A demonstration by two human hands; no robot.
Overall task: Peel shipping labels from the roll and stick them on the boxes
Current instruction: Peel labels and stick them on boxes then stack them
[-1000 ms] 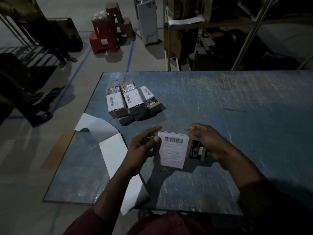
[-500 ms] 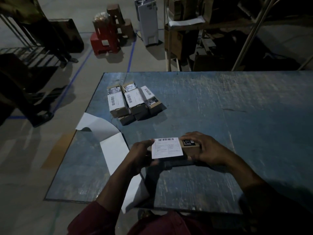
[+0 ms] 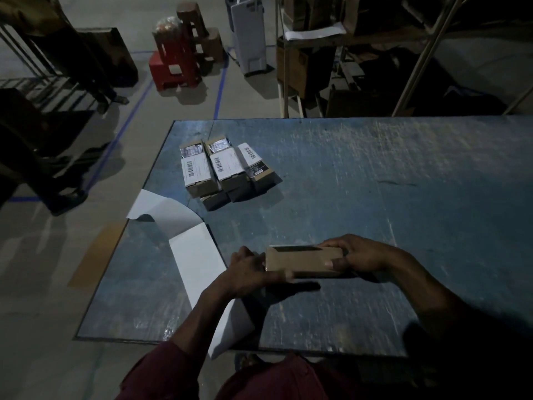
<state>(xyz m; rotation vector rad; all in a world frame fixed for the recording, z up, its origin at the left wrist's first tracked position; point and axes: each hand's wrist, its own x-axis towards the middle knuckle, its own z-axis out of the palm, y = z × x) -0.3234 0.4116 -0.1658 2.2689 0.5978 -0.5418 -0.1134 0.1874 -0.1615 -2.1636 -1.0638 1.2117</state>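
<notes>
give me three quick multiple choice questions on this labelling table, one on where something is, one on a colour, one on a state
1. Where does the stack of labelled boxes lie?
A. far left part of the table
B. near right corner
C. on the floor

2. What colour is the table?
A. red
B. blue
C. white

3. How is the brown box held?
A. by the left hand alone
B. it lies untouched
C. by both hands, the right hand at its other end

Answers:
1 A, the stack lies near the far left edge.
2 B, the worn top is blue.
3 C, fingers curl round each end of the box.
</notes>
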